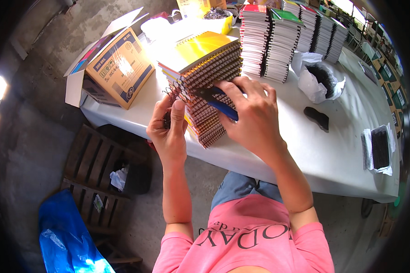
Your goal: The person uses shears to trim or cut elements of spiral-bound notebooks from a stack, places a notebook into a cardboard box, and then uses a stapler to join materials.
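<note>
A tall stack of spiral-bound notebooks (216, 75) with a yellow cover on top stands at the table's front edge, its coil bindings facing me. Blue-handled pliers (225, 110) are in my right hand (255, 111), fingers closed round the grips. Their dark jaws reach the stack's near left corner, where loose coil ends (172, 94) stick out. My left hand (168, 129) is at that same corner, thumb up and fingers curled around a dark bunch that looks like spiral binding coil (167, 119). Its fingertips are partly hidden.
An opened cardboard box (118, 68) sits left on the white-covered table (300, 150). Further stacks of bound books (280, 48) stand behind. To the right are a white bag of black coils (316, 79), a dark object (316, 119) and black coils on white wrapping (379, 148). A wooden chair (93, 159) stands lower left.
</note>
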A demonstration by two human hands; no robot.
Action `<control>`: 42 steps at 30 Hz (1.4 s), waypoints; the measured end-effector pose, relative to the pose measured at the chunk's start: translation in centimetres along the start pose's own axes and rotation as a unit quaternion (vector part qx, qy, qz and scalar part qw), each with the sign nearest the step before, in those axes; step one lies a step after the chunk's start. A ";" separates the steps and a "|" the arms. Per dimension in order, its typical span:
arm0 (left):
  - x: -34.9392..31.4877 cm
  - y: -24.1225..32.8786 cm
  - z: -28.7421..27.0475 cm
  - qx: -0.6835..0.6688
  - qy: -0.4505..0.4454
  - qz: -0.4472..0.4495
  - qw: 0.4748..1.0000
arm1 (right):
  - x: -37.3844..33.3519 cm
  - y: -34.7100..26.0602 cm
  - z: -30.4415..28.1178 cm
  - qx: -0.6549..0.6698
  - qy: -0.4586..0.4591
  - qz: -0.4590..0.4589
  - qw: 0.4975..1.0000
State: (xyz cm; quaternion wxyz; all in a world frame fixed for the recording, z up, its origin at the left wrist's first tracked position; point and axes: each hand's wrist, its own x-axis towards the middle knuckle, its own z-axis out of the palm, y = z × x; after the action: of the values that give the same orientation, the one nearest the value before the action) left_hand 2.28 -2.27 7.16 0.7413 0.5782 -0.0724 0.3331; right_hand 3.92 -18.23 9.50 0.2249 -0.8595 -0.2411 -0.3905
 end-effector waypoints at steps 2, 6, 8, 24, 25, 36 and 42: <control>0.0 0.4 -0.2 0.009 -0.007 0.008 1.000 | 0.3 -0.6 0.1 0.000 -0.002 -0.001 1.000; 0.4 0.0 -0.2 0.018 -0.018 0.009 1.000 | 0.3 -0.7 0.5 -0.016 -0.027 0.001 1.000; 0.4 -0.1 -0.2 0.030 -0.023 0.013 0.999 | 0.4 -0.8 0.3 -0.005 -0.030 0.002 1.000; -1.0 0.5 0.6 -0.134 0.047 0.032 0.989 | 0.6 -0.4 0.5 0.051 -0.056 0.012 0.997; -1.1 1.0 0.7 -0.137 0.062 0.027 0.988 | 0.6 -0.4 0.4 0.046 -0.051 0.009 0.998; 1.1 0.1 -3.3 -0.480 0.011 -0.231 0.846 | 0.6 -0.2 -0.9 0.004 -0.021 0.004 1.000; 1.0 1.4 -0.7 -0.168 -0.044 -0.081 0.982 | 0.9 -0.3 -0.4 -0.011 0.012 -0.007 1.000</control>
State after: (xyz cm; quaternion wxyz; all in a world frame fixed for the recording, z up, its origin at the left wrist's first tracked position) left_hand 2.07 -1.09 8.63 0.8482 0.4637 -0.1130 0.2297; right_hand 4.01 -18.05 10.47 0.2154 -0.8552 -0.2403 -0.4055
